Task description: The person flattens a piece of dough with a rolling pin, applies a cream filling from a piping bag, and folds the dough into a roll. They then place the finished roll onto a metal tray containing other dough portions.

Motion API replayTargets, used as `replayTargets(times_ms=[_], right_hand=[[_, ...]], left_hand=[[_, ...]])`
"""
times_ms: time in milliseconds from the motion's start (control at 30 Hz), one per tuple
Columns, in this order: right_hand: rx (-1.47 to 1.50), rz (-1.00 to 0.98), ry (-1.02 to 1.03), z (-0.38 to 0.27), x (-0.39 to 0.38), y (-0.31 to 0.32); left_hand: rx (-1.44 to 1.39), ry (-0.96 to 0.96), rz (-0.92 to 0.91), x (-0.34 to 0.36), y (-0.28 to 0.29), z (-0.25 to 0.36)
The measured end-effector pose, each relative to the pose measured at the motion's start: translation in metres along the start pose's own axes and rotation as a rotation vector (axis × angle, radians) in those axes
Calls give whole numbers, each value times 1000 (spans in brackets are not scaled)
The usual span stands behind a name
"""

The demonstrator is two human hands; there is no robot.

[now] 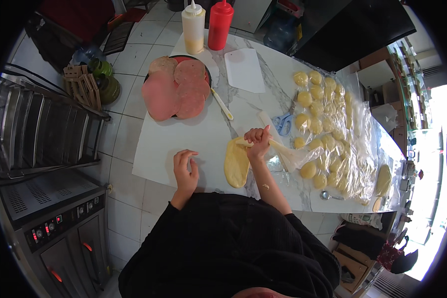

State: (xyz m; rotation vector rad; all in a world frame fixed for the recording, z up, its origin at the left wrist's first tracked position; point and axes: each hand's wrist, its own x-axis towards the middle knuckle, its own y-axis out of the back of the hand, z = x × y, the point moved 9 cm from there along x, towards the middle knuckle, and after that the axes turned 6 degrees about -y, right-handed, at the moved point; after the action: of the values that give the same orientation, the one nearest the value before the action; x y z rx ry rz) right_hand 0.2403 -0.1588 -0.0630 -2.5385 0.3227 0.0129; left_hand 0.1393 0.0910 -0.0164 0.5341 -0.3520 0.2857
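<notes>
The oval of flattened dough (236,164) is pale yellow, lying on a white marble counter (263,74) veined in grey. Beyond the dough, pink meat slices (176,89) cover a black plate (207,74). Past the plate stand a cream-filled squeeze bottle (193,27) and a red squeeze bottle (220,25). Right of the dough, yellow dough balls (315,107) sit on clear plastic; blue-handled scissors (282,122) lie between.

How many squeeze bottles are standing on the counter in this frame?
2. Both stand at the counter's far edge, side by side beyond the plate of sliced meat: a pale yellow squeeze bottle on the left and a red squeeze bottle on its right. None seem hidden.
</notes>
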Motion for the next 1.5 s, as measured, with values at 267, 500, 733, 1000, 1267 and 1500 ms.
replayTargets(times_ms=[267, 500, 733, 1000, 1267, 1500], right_hand=[[-24, -17, -12, 3, -4, -7], [-55, 1, 7, 2, -2, 5], [-27, 15, 32, -3, 0, 16], [5, 17, 58, -8, 1, 31], [-33, 76, 74, -18, -1, 35], [-46, 91, 107, -23, -2, 38]], left_hand=[[-58, 50, -11, -19, -15, -22], [16, 5, -11, -22, -17, -26], [43, -19, -29, -19, -18, -22], [57, -19, -48, -19, -20, -22], [83, -62, -51, -17, -19, -17], [112, -82, -55, -17, -20, -15]])
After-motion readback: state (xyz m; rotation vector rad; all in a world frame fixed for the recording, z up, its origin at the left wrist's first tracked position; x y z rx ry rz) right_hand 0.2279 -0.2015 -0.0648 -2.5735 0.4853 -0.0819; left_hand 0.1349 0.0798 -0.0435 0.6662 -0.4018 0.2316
